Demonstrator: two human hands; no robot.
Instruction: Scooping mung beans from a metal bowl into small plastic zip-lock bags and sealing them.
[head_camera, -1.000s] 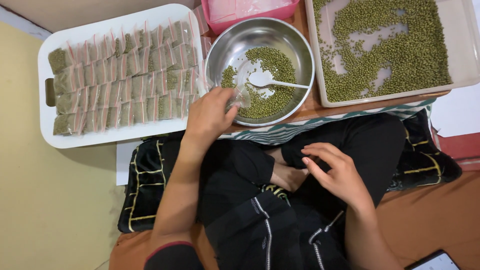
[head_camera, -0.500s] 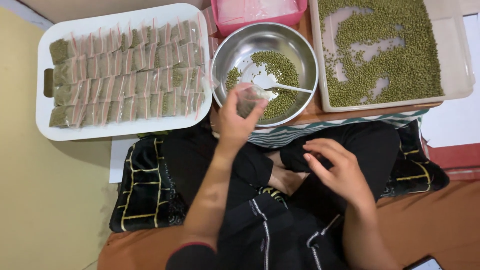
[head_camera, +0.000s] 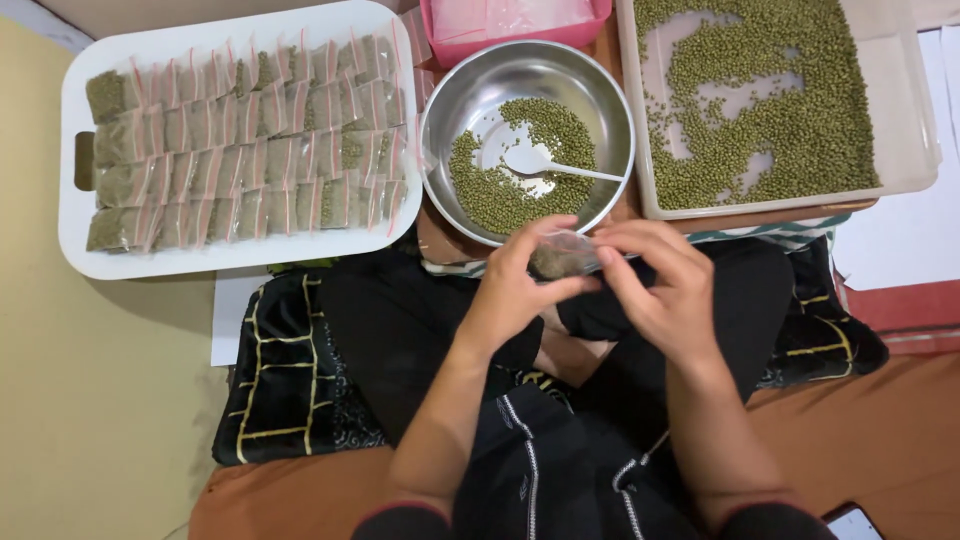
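Head view: left hand (head_camera: 510, 290) and right hand (head_camera: 665, 285) grips both pinched closed on small bean-filled bag (head_camera: 562, 258).

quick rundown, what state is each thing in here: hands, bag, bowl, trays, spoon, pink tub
left hand: grip closed on the small bag
right hand: fingers pinching the same bag
small bag: held between both hands, part filled with green beans
steel bowl: part filled with beans
white spoon: lying in the bowl
white tray: packed with rows of filled bags
clear tray: thin layer of loose beans, bare patches
pink tub: holds clear plastic
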